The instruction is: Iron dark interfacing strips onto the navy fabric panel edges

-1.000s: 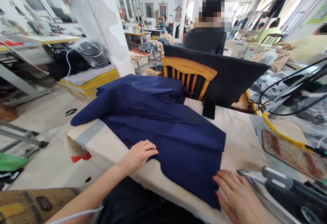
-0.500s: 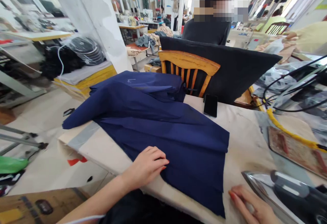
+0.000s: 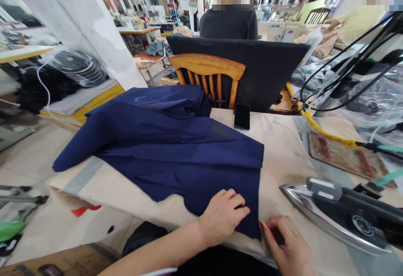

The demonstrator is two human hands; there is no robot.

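Observation:
A navy blue fabric piece [image 3: 189,158] lies spread with soft folds over the beige-covered ironing table. My left hand [image 3: 224,217] rests on its near right part, palm down, fingers lightly bent and pressing the cloth. At the fabric's near right corner, my right hand [image 3: 286,242] has thumb and fingertips closed at the edge, seemingly pinching it; the exact contact is small. An iron [image 3: 340,215] with a dark body and shiny soleplate sits just right of my right hand, its tip toward the fabric.
A phone [image 3: 242,117] lies at the table's far edge. Behind it stand a wooden chair [image 3: 208,66] and a seated person in dark clothing. A rusty plate [image 3: 346,154], cables and a yellow-wrapped hose [image 3: 330,135] are at right. More folded navy cloth [image 3: 151,95] lies at the back.
My left hand has slid right across the fabric toward its right edge. My right hand has come from beside the iron to the fabric's near corner. The whole view has shifted right.

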